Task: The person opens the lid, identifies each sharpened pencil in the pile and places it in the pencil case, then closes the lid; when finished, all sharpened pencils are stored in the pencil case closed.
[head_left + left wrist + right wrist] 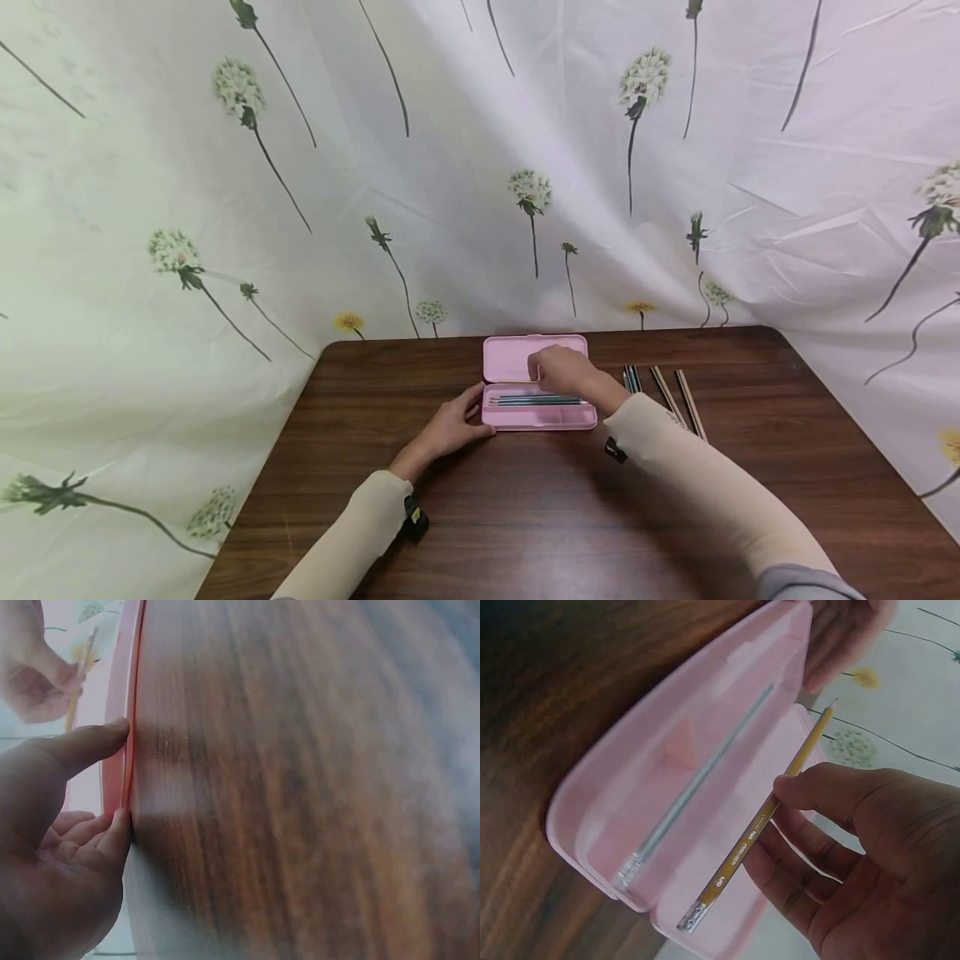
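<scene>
A pink pencil case (517, 419) lies unfolded on the table, its lid (504, 358) laid back toward the curtain. Several blue-green pencils (534, 400) lie side by side in the tray, pointing left. My left hand (448, 427) holds the case's left end, thumb at the front corner and fingers round the side. Over the back of the tray, my right hand (566, 369) pinches a yellow pencil (739, 851) between thumb and fingers. The right wrist view shows its eraser end toward the case's right end and its tip toward my left hand.
Right of the case lie several dark pencils (632, 379) and two groups of tan pencils (666, 392), partly hidden by my right sleeve. The brown wooden table (495, 508) meets a white curtain (465, 250) printed with dandelions along its back edge.
</scene>
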### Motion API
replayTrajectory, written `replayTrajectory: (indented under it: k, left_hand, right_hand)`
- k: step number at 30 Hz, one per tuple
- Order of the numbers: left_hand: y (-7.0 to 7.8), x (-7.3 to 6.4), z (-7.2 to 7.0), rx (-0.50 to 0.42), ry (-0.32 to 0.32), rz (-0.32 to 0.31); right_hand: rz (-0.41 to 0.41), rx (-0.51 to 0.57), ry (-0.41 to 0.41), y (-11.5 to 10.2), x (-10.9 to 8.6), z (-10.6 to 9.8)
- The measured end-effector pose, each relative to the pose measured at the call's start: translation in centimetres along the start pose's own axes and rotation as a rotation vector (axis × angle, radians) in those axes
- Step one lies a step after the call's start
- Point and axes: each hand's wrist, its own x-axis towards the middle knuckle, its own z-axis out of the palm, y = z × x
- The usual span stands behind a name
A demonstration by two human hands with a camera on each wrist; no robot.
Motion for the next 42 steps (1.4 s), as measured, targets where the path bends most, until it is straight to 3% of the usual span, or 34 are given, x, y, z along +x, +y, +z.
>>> replayTrajectory:
  k: [15, 20, 27, 38, 42]
  left_hand:
    - [0.0, -0.1, 0.0, -0.001, 0.001, 0.000]
    - [-0.2, 0.1, 0.1, 0.006, 0.004, 0.009]
    - [-0.3, 0.1, 0.1, 0.009, 0.003, 0.014]
    - [-0.2, 0.0, 0.1, -0.001, 0.004, 0.014]
    - [-0.2, 0.1, 0.1, -0.003, 0.005, 0.011]
  right_hand:
    - [0.016, -0.125, 0.063, -0.4, -0.1, 3.4]
    - [0.017, -0.191, 0.104, -0.6, -0.2, 4.0]
    - [-0.032, -0.296, 0.096, -1.0, -0.7, 4.3]
    - [-0.015, -0.227, 0.116, -0.8, -0.9, 4.0]
    - [-0.011, -0.182, 0.158, -0.3, -1.3, 3.4]
